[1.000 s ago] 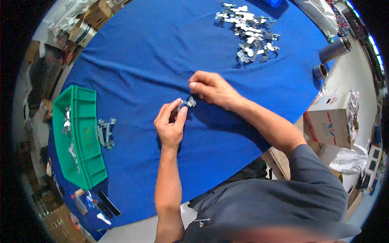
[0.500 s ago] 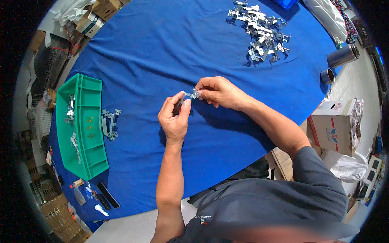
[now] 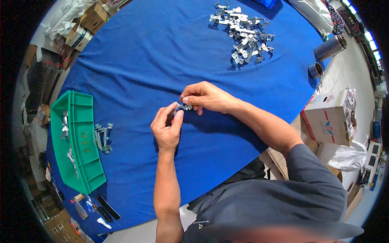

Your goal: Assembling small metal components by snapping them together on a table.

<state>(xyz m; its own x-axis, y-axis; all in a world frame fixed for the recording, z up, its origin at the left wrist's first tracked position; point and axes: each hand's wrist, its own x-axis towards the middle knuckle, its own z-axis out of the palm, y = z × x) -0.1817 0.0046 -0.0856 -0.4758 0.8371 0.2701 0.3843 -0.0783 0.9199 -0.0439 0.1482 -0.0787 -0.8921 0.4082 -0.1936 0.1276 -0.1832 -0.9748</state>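
Observation:
Over the middle of the blue cloth, my left hand (image 3: 167,125) pinches a small silvery metal bracket (image 3: 186,107) between thumb and fingers. My right hand (image 3: 206,97) meets it from the right, thumb and fingertips closed at the bracket's upper end. Whether the right fingertips also hold a smaller part is hidden. A loose pile of similar metal brackets (image 3: 244,35) lies at the far side. To the left, several more brackets (image 3: 104,137) sit side by side against a green compartment tray (image 3: 82,114), which has metal parts and small brass-coloured pieces in it.
A steel flask (image 3: 330,47) and its cup (image 3: 315,70) stand at the right edge. A blue bin (image 3: 266,3) is at the far edge. Small tools and a black case (image 3: 109,207) lie near left. A cardboard box (image 3: 326,117) stands beyond the cloth on the right.
The whole view has shifted a little. My right hand has come closer to my left, and its fingertips have moved from the bracket's right end to its top.

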